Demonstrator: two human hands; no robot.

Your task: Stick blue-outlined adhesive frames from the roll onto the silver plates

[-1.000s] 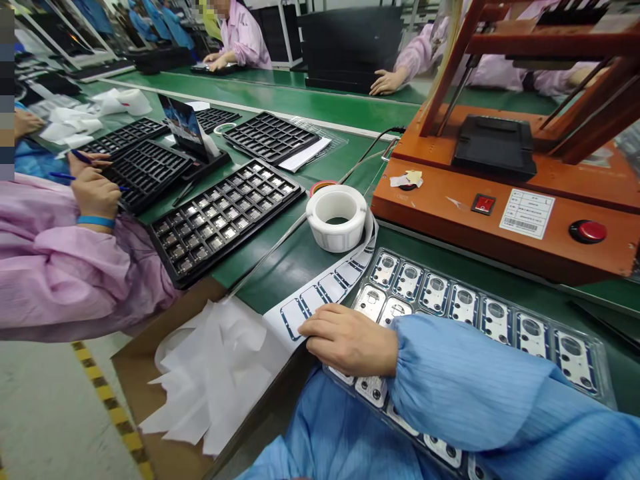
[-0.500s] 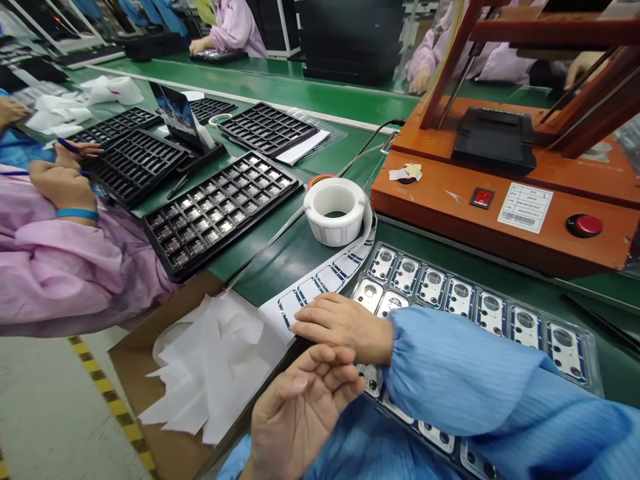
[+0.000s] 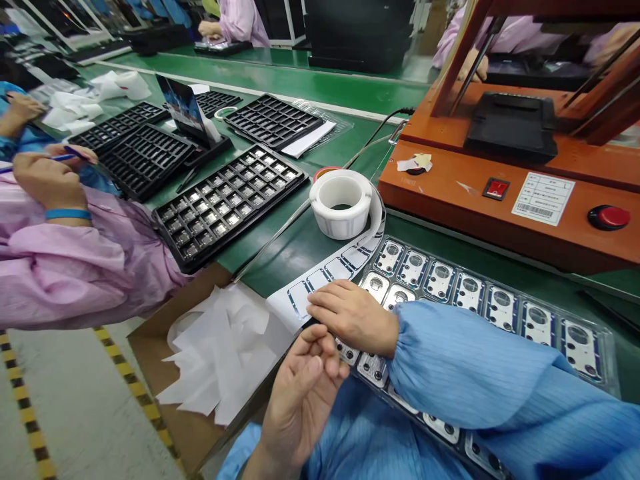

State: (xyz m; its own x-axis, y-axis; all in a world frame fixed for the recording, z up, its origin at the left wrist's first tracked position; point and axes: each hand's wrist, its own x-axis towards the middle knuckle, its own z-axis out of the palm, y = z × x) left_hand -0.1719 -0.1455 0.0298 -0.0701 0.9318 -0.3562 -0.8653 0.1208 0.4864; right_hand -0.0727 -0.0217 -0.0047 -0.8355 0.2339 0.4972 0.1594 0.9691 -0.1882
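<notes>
My right hand (image 3: 350, 317), in a blue sleeve, lies flat on the end of a white label strip (image 3: 345, 261) at the table's front edge. The strip runs back to a white label roll (image 3: 341, 203). My left hand (image 3: 300, 393) is raised from below, its fingers and thumb pinched together just under my right hand, at the strip's end. What they pinch is hidden. A clear blister tray (image 3: 500, 303) of metal parts lies under my right forearm and stretches to the right.
An orange press machine (image 3: 450, 200) with a red button (image 3: 609, 217) stands behind the blister tray. A black tray of small parts (image 3: 230, 200) lies to the left. A cardboard box (image 3: 195, 433) holds white backing paper. A pink-sleeved co-worker (image 3: 75, 267) sits at my left.
My left hand came up from below into view and closed its fingers near the strip's end. My right hand stayed on the strip. The view shifted slightly.
</notes>
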